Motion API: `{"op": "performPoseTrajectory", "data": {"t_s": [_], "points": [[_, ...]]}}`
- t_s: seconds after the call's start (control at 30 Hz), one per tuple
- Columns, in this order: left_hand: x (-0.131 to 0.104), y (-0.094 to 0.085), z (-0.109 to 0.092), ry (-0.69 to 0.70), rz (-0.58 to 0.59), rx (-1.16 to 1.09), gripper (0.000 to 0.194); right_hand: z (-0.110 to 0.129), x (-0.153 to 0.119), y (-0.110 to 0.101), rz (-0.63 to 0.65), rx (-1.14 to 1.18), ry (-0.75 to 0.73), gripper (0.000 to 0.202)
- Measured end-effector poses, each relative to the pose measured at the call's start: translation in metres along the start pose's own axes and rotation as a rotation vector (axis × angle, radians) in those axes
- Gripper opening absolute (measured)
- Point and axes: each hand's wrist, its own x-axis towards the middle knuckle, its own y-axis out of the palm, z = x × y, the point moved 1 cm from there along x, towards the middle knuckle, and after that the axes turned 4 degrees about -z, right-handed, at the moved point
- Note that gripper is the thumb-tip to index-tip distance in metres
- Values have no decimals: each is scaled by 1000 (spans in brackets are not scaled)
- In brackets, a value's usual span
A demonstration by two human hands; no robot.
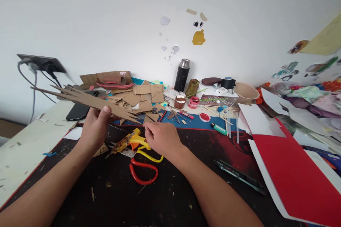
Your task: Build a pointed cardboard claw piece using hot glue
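A long piece of cardboard (pixel 92 102) with jagged, branch-like strips at both ends is raised above the desk. My left hand (pixel 96 125) grips it near its middle, thumb on top. My right hand (pixel 163 138) is closed at the piece's right end, the fingertips pinched at one pointed tip; the exact contact is partly hidden. Below and between my hands lie a yellow hot glue gun (pixel 135 135) with a brown-stained nozzle and scissors (pixel 144 173) with one red and one yellow handle loop.
Behind are cardboard scraps (pixel 133 98), a pink model boat (pixel 115 85), a black thermos (pixel 182 75), paint jars (pixel 180 101) and a green lighter (pixel 218 129). A utility knife (pixel 238 175) and red paper (pixel 298 173) lie rightward. A phone (pixel 77 111) sits at left.
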Motion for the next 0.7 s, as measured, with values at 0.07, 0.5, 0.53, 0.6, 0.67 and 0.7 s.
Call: {"op": "performPoseTrajectory", "data": {"t_s": [0.07,0.5,0.53,0.6,0.67,0.7], "points": [[1,-2,0,-11,5,-3,64,-1,0,1,-8,15,11,28],[-4,4,-20,-274,254,-122,76,-11,3,-4,-168,421,194,30],[-7,5,-22,-296,275,-132,76,-13,4,-3,-168,496,222,31],[-12,7,-26,-328,302,-140,76,-15,5,0,-149,649,272,33],[-17,7,-28,-341,324,-122,75,-17,6,4,-109,806,305,34],[-19,7,-29,-356,343,-107,75,-17,7,7,-83,885,319,34]]}}
